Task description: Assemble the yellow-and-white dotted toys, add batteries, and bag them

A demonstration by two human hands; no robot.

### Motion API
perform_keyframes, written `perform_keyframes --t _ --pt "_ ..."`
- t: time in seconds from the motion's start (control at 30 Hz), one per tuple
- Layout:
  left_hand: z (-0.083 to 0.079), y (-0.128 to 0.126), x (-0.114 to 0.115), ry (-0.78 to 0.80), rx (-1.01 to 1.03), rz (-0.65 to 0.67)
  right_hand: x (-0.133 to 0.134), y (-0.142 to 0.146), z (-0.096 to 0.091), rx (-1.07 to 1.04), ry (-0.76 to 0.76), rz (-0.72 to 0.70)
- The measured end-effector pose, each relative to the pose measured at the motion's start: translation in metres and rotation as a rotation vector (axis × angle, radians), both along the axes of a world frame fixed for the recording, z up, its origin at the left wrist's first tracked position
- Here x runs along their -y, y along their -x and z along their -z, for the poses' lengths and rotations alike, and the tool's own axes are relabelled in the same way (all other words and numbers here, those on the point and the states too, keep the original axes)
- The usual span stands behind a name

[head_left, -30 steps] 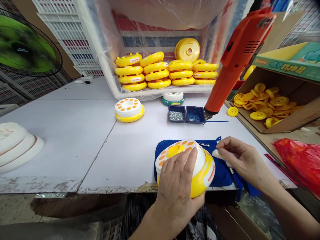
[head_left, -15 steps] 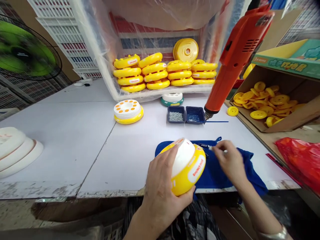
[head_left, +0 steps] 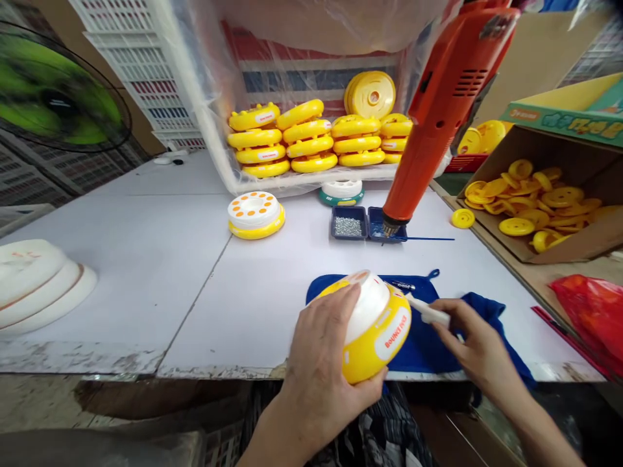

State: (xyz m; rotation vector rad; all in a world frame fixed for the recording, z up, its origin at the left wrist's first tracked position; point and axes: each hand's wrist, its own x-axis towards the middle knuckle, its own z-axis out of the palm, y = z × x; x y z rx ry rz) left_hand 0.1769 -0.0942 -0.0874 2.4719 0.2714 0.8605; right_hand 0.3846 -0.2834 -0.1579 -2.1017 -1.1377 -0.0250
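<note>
My left hand [head_left: 318,347] grips a yellow-and-white round toy [head_left: 372,331], tilted above the front of the table. Red lettering stands on a white label on its yellow ring, and small red marks show near the seam. My right hand [head_left: 477,340] pinches a slim white piece [head_left: 433,314], whose narrow tip points at the toy's right edge; whether it touches cannot be told. Under both lies a blue cloth [head_left: 421,353]. A dark pen with white print [head_left: 403,285] rests on the cloth behind the toy.
An orange electric screwdriver [head_left: 428,123] hangs over two dark blue trays, one holding small screws [head_left: 348,226]. Behind stands a plastic-lined bin [head_left: 219,143] with stacked yellow rings. A carton [head_left: 569,240] of yellow discs is right; a similar toy [head_left: 256,215] and white domes [head_left: 43,285] are left.
My right hand has gone from the pen on the cloth to holding the white piece close to the toy. The left hand still holds the toy; the view has shifted slightly.
</note>
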Motion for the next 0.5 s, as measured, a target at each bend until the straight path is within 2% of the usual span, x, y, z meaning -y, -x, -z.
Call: perform_keyframes --t 0.07,0.17,0.23,0.3,0.37,0.43,0.5 --pt "0.002 0.000 0.002 -0.007 -0.003 0.010 -0.002 0.002 -0.034 0.085 -0.023 -0.045" --pt "0.004 -0.001 0.004 -0.024 -0.014 0.017 -0.015 0.012 -0.083 0.263 0.018 -0.210" --pt "0.005 -0.001 0.006 -0.027 -0.013 0.023 -0.030 0.021 -0.101 0.296 0.034 -0.334" --pt "0.005 -0.002 0.007 -0.025 -0.002 0.027 -0.047 0.027 -0.103 0.227 0.006 -0.445" --pt "0.004 -0.002 0.008 -0.018 -0.005 0.032 -0.059 0.030 -0.096 0.106 -0.085 -0.526" --pt "0.002 -0.002 0.008 -0.004 -0.026 0.039 -0.066 0.029 -0.087 0.013 -0.190 -0.554" --pt "0.001 -0.001 0.007 0.010 -0.037 0.047 -0.067 0.028 -0.084 -0.008 -0.226 -0.552"
